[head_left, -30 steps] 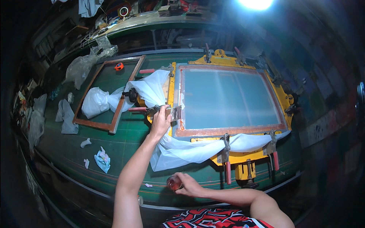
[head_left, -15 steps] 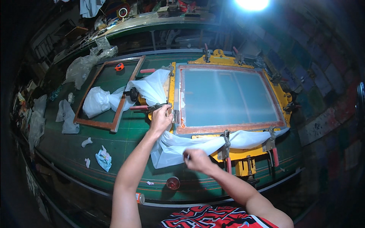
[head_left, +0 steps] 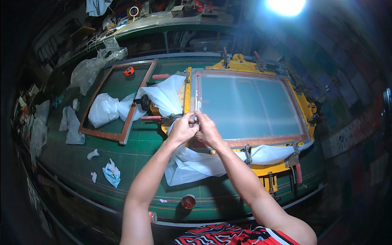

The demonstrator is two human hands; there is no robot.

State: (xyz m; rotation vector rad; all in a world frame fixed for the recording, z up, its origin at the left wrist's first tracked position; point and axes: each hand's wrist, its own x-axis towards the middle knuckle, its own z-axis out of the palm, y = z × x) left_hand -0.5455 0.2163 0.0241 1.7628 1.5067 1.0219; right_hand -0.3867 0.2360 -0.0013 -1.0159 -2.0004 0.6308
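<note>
My left hand (head_left: 183,130) and my right hand (head_left: 207,130) meet at the left side of a reddish-brown screen frame (head_left: 265,141), near its front left corner. Both have their fingers pinched close together; whatever lies between the fingertips is too small and hidden to name. Pale mesh (head_left: 241,106) is stretched across the frame, which sits inside a yellow stretching frame (head_left: 188,90) with clamps. Just left of my left hand is a clamp with a red handle (head_left: 151,118). Loose white mesh cloth (head_left: 196,165) hangs below my wrists and along the front side.
Left of the stretcher, an empty brown frame (head_left: 104,132) lies on the green table (head_left: 134,171), with an orange tape measure (head_left: 129,71) and bundled white cloth (head_left: 104,109). A red-brown cup (head_left: 188,201), a can (head_left: 153,217) and a crumpled rag (head_left: 111,173) are near the front edge.
My right hand has moved up from over the loose cloth at the front to meet my left hand. The left hand has shifted only slightly, and the view has moved a little.
</note>
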